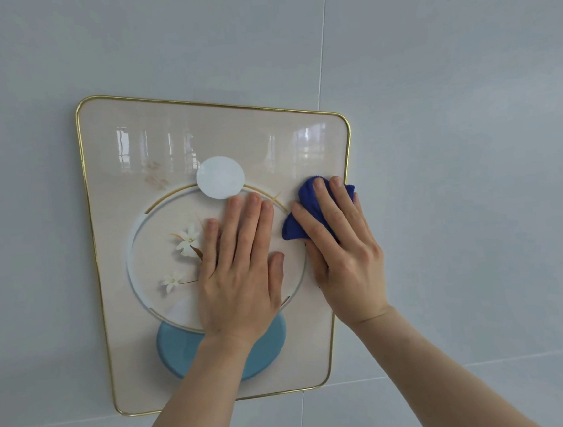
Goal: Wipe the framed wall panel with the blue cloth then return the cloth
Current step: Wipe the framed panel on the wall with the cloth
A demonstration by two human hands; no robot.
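The framed wall panel (128, 164) hangs on the wall, cream with a thin gold rim, a painted ring, white flowers and a blue disc. My left hand (241, 270) lies flat on the middle of the panel, fingers together and pointing up, with nothing in it. My right hand (344, 252) presses the bunched blue cloth (309, 201) against the panel close to its right edge. The cloth shows above and left of my fingers; the rest is hidden under the hand.
Pale grey wall tiles (466, 97) surround the panel, with thin grout lines running up the right side and across below the frame. The panel's glossy upper part reflects windows.
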